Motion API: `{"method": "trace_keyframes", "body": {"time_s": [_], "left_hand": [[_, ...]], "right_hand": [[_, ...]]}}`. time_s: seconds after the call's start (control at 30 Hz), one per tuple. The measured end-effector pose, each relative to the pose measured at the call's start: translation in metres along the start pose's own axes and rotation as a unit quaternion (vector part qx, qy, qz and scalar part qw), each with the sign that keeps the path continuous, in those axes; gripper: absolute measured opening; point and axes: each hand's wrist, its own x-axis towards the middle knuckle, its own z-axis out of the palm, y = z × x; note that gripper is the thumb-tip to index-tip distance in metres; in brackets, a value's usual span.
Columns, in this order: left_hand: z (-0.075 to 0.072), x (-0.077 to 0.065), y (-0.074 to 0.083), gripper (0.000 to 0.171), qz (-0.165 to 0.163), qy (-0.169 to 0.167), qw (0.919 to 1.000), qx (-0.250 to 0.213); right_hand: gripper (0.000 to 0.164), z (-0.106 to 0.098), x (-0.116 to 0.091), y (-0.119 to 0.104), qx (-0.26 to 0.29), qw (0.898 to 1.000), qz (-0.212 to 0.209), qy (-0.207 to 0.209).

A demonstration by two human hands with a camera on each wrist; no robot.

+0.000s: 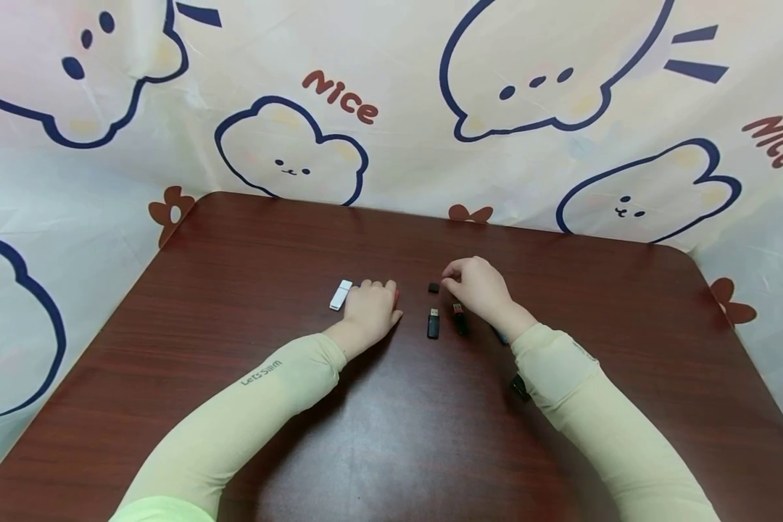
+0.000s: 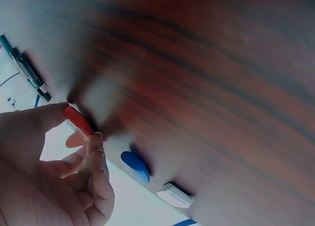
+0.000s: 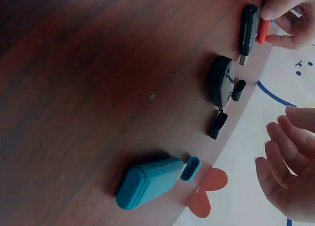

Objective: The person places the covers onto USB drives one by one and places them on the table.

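Observation:
My left hand [image 1: 370, 308] pinches a red USB stick [image 2: 80, 120] between thumb and fingers, low over the table. Beside it, in the left wrist view, lie a blue USB stick [image 2: 135, 167] and a white one [image 2: 175, 195]. My right hand [image 3: 291, 159] holds nothing, its fingers loosely bent. In the head view it hovers right of a small black cap [image 1: 433, 288]. Nearer to me, a black USB stick [image 1: 433, 325] shows its bare metal plug, and another dark stick [image 1: 460, 320] lies beside it. A teal USB stick [image 3: 150, 181] has its cap [image 3: 191, 168] off at its plug end.
Another dark object [image 1: 520, 388] is partly hidden under my right sleeve. A second black cap [image 3: 218, 125] lies by the dark stick's plug. The brown table [image 1: 391, 449] meets a printed cloth [image 1: 404, 167] at its far edge.

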Motion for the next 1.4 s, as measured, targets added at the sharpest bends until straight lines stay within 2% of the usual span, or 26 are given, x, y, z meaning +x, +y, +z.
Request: {"method": "trace_keyframes", "body": {"time_s": [0.17, 0.4, 0.57, 0.83, 1.17, 1.4], "left_hand": [[-0.002, -0.002, -0.002, 0.039, -0.004, 0.004, 1.0000, -0.008], [-0.010, -0.010, -0.004, 0.034, 0.007, 0.033, 0.9991, -0.025], [-0.010, -0.014, -0.005, 0.032, 0.017, 0.053, 0.9982, -0.023], [-0.008, -0.017, -0.007, 0.032, 0.018, 0.055, 0.9981, -0.020], [-0.008, -0.017, -0.006, 0.032, 0.020, 0.060, 0.9978, -0.017], [-0.008, -0.018, -0.004, 0.032, 0.025, 0.057, 0.9976, -0.029]], "right_hand": [[0.024, 0.005, 0.008, -0.002, -0.044, 0.999, -0.004, -0.014], [0.030, 0.012, 0.016, -0.003, -0.093, 0.995, -0.003, -0.035], [0.031, 0.017, 0.018, -0.002, -0.113, 0.992, -0.003, -0.050], [0.023, 0.023, 0.023, -0.005, -0.132, 0.989, -0.029, -0.061], [0.018, 0.025, 0.025, -0.004, -0.128, 0.990, -0.019, -0.055], [0.022, 0.024, 0.026, 0.000, -0.076, 0.996, 0.000, -0.035]]}}
